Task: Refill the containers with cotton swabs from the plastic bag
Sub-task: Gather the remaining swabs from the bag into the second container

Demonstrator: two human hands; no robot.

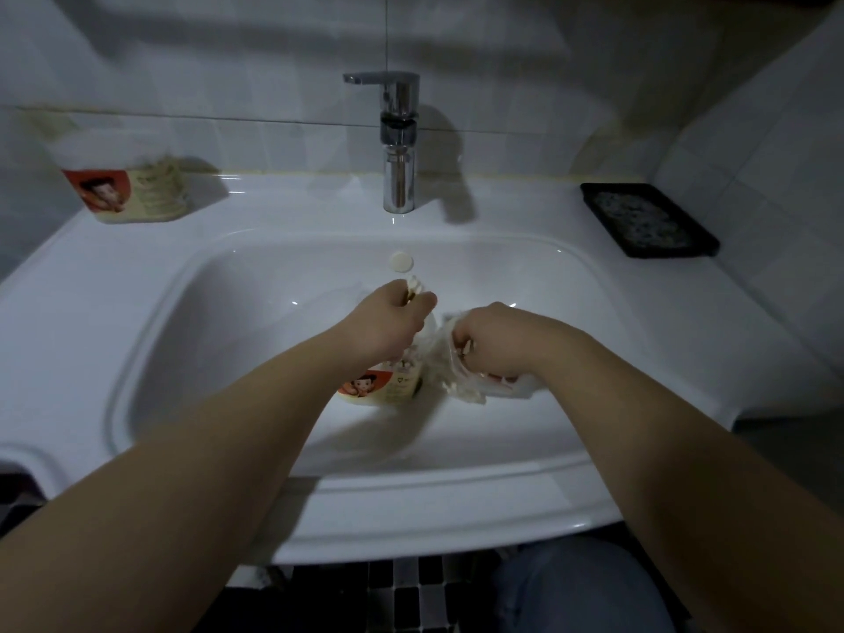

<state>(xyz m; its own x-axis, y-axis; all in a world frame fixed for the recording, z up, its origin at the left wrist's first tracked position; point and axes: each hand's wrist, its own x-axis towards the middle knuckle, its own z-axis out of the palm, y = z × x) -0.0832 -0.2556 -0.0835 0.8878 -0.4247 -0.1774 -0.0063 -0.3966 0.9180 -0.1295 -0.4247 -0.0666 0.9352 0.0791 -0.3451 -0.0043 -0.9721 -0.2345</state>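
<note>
My left hand [392, 319] grips a small bunch of cotton swabs [413, 285] over the sink basin, their white tips sticking out past my fingers. Under that hand stands a round clear container [388, 388] with a red picture label and swabs inside, largely hidden by my wrist. My right hand [491, 344] holds the crumpled clear plastic bag [461, 381] of swabs just right of the container. A second, similar container [132, 185] with swabs stands on the sink's back left ledge.
The white sink [150, 322] fills the view, with a chrome faucet [399, 143] at the back centre and a round overflow cap [402, 261] below it. A black soap dish [648, 219] sits on the back right ledge. Tiled walls stand behind.
</note>
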